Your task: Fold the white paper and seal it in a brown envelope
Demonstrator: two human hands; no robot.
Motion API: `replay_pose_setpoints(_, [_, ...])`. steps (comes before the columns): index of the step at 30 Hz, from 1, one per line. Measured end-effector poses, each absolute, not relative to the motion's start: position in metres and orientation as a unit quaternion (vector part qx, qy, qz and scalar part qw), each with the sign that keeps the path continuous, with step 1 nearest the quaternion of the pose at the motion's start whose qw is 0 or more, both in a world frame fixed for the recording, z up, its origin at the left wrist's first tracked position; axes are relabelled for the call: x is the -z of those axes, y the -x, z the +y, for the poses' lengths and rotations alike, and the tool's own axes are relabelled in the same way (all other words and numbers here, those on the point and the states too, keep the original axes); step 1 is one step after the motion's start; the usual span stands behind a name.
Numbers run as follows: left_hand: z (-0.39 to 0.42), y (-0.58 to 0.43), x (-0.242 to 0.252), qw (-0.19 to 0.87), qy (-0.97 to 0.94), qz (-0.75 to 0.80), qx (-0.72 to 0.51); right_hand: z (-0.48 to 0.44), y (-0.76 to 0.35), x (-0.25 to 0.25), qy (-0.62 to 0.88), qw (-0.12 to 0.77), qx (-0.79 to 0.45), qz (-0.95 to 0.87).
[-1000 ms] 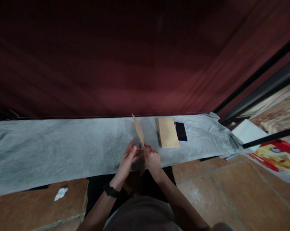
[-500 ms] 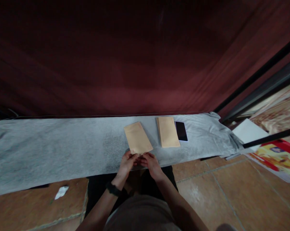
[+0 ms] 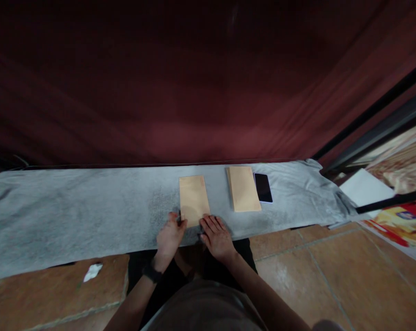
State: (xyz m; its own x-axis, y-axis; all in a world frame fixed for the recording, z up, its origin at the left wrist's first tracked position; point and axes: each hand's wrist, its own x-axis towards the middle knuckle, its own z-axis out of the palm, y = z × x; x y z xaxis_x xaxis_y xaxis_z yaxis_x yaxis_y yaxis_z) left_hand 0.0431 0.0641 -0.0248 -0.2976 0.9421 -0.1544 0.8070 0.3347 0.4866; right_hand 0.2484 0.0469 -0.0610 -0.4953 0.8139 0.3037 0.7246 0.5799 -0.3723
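A tan envelope lies nearly straight on the grey cloth in front of me. At its lower left corner is my left hand, thumb on the paper's edge and fingers apart. My right hand rests flat on the lower right corner, its fingers spread out over the paper and the cloth. To the right sits a stack of similar tan envelopes, touched by neither hand. Close beside that stack lies a phone with a dark screen.
A dark red surface rises behind the cloth. Black bars cross the right side, near a white sheet and a red and yellow package. A white scrap is on the tiled floor.
The envelope has turned from tilted to nearly straight, and now lies flat on the cloth. My hands have moved apart, one to each lower corner.
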Motion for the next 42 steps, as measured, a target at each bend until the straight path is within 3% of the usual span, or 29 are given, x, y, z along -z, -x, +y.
replay_pose_setpoints(2, [0.065,-0.046,0.023,0.1,-0.613,0.771,-0.142,0.045,-0.247,0.066,0.449,0.231,-0.08,-0.86])
replay_pose_setpoints(5, [0.086,-0.054,0.028,0.035,-0.722,0.661,-0.201,0.045,-0.246,0.066,0.45,0.237,-0.074,-0.858])
replay_pose_setpoints(18, [0.215,-0.066,0.056,0.025,-0.818,0.564,-0.107,0.047,-0.245,0.058,0.457,0.231,-0.084,-0.855])
replay_pose_setpoints(42, [0.108,-0.058,0.055,0.076,-0.897,0.426,-0.089,0.05,-0.253,0.062,0.434,0.271,-0.14,-0.848])
